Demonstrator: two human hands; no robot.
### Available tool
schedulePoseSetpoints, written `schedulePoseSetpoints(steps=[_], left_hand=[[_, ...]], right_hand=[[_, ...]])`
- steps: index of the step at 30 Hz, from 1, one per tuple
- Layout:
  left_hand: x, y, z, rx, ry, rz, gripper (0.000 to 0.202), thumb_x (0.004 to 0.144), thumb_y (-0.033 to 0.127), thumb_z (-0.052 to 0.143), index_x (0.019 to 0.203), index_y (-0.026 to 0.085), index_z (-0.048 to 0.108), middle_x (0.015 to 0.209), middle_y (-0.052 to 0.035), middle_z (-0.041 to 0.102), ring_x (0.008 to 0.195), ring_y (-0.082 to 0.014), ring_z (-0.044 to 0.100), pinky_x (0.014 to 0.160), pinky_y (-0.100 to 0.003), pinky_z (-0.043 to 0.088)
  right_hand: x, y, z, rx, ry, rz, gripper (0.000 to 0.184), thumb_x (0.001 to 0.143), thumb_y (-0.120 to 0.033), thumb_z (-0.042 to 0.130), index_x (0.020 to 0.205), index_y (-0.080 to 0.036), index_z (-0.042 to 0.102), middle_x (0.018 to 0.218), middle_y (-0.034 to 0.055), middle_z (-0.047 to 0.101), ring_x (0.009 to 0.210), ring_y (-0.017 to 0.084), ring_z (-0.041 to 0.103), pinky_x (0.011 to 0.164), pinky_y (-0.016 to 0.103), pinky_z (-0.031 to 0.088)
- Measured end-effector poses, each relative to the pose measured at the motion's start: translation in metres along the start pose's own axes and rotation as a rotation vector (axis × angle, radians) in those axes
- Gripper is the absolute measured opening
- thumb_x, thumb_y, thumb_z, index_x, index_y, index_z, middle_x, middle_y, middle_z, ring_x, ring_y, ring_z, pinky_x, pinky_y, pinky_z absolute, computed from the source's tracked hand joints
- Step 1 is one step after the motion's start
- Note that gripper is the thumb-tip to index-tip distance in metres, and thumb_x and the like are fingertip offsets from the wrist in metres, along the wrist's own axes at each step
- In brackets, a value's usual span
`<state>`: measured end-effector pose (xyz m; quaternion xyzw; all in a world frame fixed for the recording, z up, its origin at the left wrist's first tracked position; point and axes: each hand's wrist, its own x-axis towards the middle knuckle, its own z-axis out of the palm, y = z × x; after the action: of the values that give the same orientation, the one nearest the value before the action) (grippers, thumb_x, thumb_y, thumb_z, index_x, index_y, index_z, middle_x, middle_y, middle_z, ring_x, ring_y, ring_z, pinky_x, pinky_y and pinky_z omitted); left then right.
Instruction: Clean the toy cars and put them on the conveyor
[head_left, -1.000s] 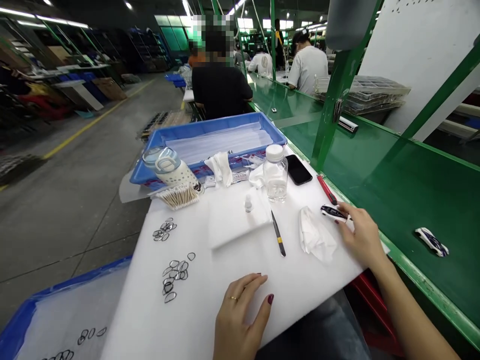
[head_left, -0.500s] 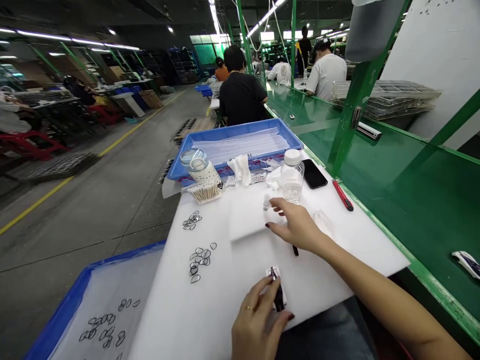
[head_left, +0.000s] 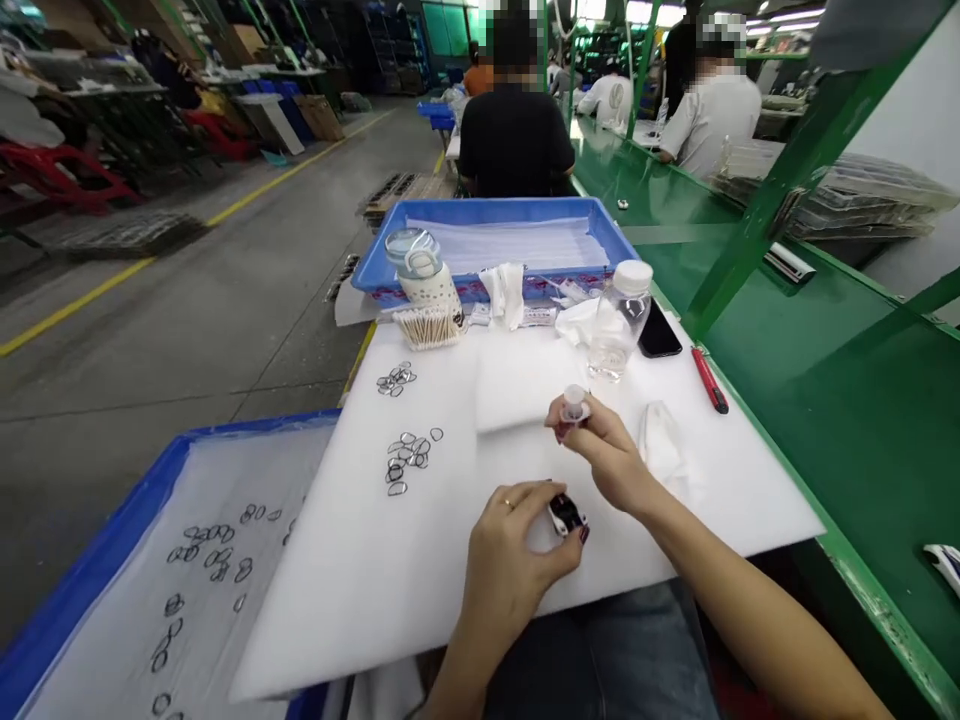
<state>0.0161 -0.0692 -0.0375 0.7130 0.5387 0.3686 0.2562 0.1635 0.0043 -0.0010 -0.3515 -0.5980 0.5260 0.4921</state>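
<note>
Your left hand (head_left: 517, 545) pinched the toy car (head_left: 566, 516) in closed fingers; your right hand (head_left: 607, 455) — just beyond the car — gripped the small dropper bottle (head_left: 574, 405).

Toy car (head_left: 566, 516) mostly hidden under left hand (head_left: 510, 545) fingers; only small dark-and-white part shows. Small bottle (head_left: 574, 403) body covered by right hand (head_left: 611, 462); only white cap visible. Second toy car (head_left: 946, 563) on green belt cut by right edge. Near blue tray (head_left: 82, 590) cut by left and bottom edges. Small rings (head_left: 409, 455) too small for detail. Co-workers' faces blurred.
</note>
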Motion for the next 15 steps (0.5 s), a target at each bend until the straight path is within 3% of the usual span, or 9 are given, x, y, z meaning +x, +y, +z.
schedulePoseSetpoints(steps=[3, 5, 8, 11, 15], left_hand=[[0.003, 0.002, 0.002, -0.084, 0.030, -0.079, 0.029, 0.069, 0.016, 0.069, 0.097, 0.022, 0.073, 0.095, -0.0023, 0.075, 0.087, -0.0244, 0.065, 0.080, -0.043, 0.055], [0.004, 0.002, 0.003, -0.127, 0.045, -0.112, 0.029, 0.068, 0.017, 0.070, 0.096, 0.022, 0.074, 0.095, -0.0021, 0.075, 0.089, -0.0242, 0.065, 0.082, -0.042, 0.054], [0.005, 0.003, 0.004, -0.160, 0.070, -0.140, 0.026, 0.068, 0.019, 0.073, 0.093, 0.022, 0.075, 0.093, -0.0017, 0.075, 0.089, -0.0238, 0.065, 0.081, -0.040, 0.052], [0.005, 0.003, 0.004, -0.174, 0.077, -0.154, 0.024, 0.067, 0.020, 0.075, 0.091, 0.023, 0.075, 0.091, -0.0013, 0.075, 0.087, -0.0231, 0.064, 0.077, -0.038, 0.051], [0.006, 0.003, 0.004, -0.164, 0.093, -0.137, 0.021, 0.065, 0.018, 0.076, 0.085, 0.023, 0.074, 0.087, -0.0009, 0.075, 0.083, -0.0219, 0.064, 0.074, -0.037, 0.051]], right_hand=[[-0.013, 0.008, 0.009, 0.095, -0.072, 0.140, 0.019, 0.083, -0.037, 0.062, 0.078, -0.022, 0.051, 0.075, -0.0010, 0.045, 0.069, 0.014, 0.041, 0.064, 0.029, 0.035], [-0.017, 0.001, 0.012, 0.192, -0.069, 0.090, 0.039, 0.082, -0.057, 0.059, 0.070, -0.021, 0.049, 0.071, -0.0005, 0.042, 0.066, 0.014, 0.040, 0.062, 0.031, 0.034], [-0.020, -0.021, 0.015, 0.385, 0.002, -0.035, 0.064, 0.082, -0.078, 0.036, 0.055, -0.020, 0.037, 0.055, -0.0021, 0.029, 0.052, 0.013, 0.032, 0.054, 0.031, 0.029], [-0.024, -0.033, 0.021, 0.482, 0.023, -0.040, 0.066, 0.081, -0.079, 0.031, 0.051, -0.020, 0.028, 0.045, -0.0042, 0.015, 0.044, 0.011, 0.022, 0.047, 0.030, 0.021], [-0.028, -0.030, 0.028, 0.510, 0.025, 0.008, 0.064, 0.079, -0.077, 0.035, 0.050, -0.021, 0.026, 0.042, -0.0044, 0.015, 0.041, 0.010, 0.019, 0.044, 0.029, 0.021]])
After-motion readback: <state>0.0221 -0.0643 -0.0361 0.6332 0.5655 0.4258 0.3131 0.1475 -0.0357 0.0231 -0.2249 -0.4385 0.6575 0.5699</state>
